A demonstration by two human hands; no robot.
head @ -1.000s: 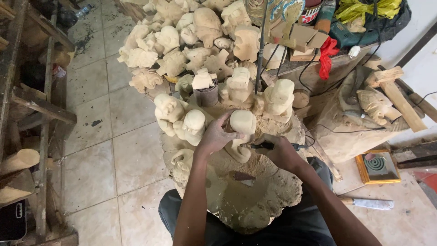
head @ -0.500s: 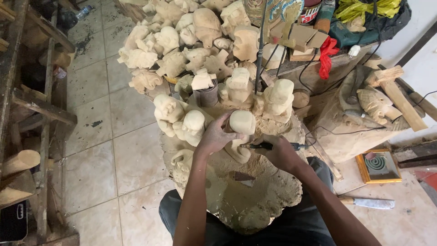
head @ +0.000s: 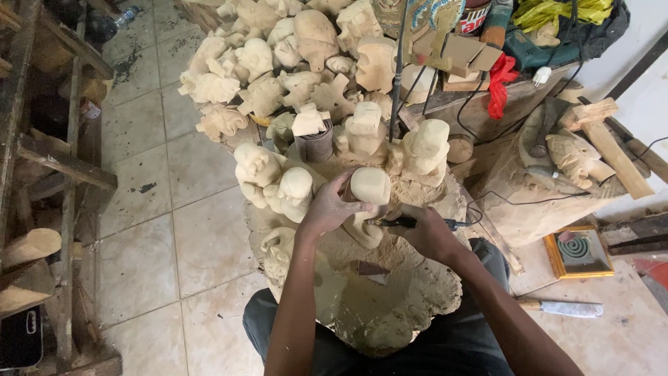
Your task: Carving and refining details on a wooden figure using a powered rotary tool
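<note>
My left hand [head: 332,203] was wrapped around a pale wooden figure [head: 369,189], fingers curled over its front and thumb pressed to its near side, so that the rounded head of the carving stood up just past my fingertips. The figure stood upright on the dusty stump [head: 390,306] in front of my lap, directly between my two hands.

My right hand [head: 426,233] was closed around a slim dark rotary tool [head: 393,223], pinched like a pen, its tip pointing toward my left hand and meeting the lower part of the figure, just beneath my left thumb. A thin black cord [head: 487,209] ran from the tool away past my right wrist.

Just beyond my left knuckles stood two more unfinished carvings [head: 278,181], close together and near the hand but not touching it. Farther out from both hands sat a roll of sandpaper [head: 319,145] with a small block on top, and behind it a heap of rough pale carvings [head: 292,56]. Well off beyond my right forearm, a knife [head: 562,308] with a wooden handle lay on the tiled floor [head: 160,230], and a little framed box [head: 577,251] lay farther out.
</note>
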